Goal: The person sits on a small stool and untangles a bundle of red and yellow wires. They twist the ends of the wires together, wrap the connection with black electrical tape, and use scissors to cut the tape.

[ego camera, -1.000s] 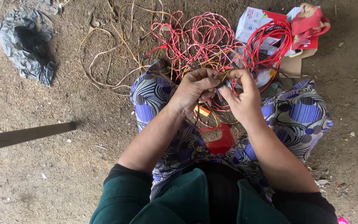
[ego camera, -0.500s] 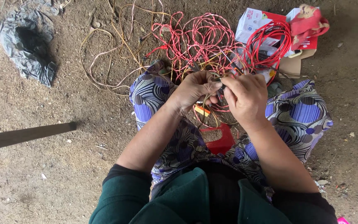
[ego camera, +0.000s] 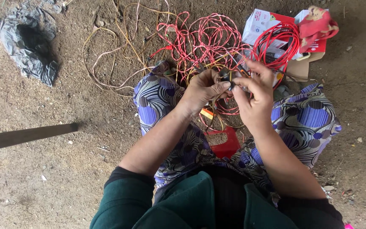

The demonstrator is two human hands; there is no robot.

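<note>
Between my two hands, over my lap, sits a small dark piece (ego camera: 226, 77) with thin wires running from it. My left hand (ego camera: 202, 90) has its grip closed, thumb and fingers pinched on that piece from the left. My right hand (ego camera: 255, 95) meets it from the right, its grip also nearly closed, thumb and forefinger nipping a wire (ego camera: 234, 80) at the same spot, so the fingertips of both hands are touching or almost touching; I cannot tell exactly which strand each one holds.

Just below the hands, on my patterned blue and white skirt (ego camera: 157, 99), lies a small orange bit (ego camera: 207, 113), and nearer to me a red plastic piece (ego camera: 224, 142) rests in the fold of the cloth.

Just beyond the hands a loose tangle of red wire (ego camera: 200, 40) spreads over the dirt floor (ego camera: 64, 169). To the right of it a tighter red coil (ego camera: 278, 40) lies against a white and red cardboard box (ego camera: 261, 21), with a red cloth (ego camera: 316, 23) on top.

Further left of the hands, pale yellow wire (ego camera: 106, 55) loops on the ground. Well apart on that side a long dark flat strip (ego camera: 26, 136) lies across the floor, and far off in the corner a crumpled grey plastic bag (ego camera: 30, 42).
</note>
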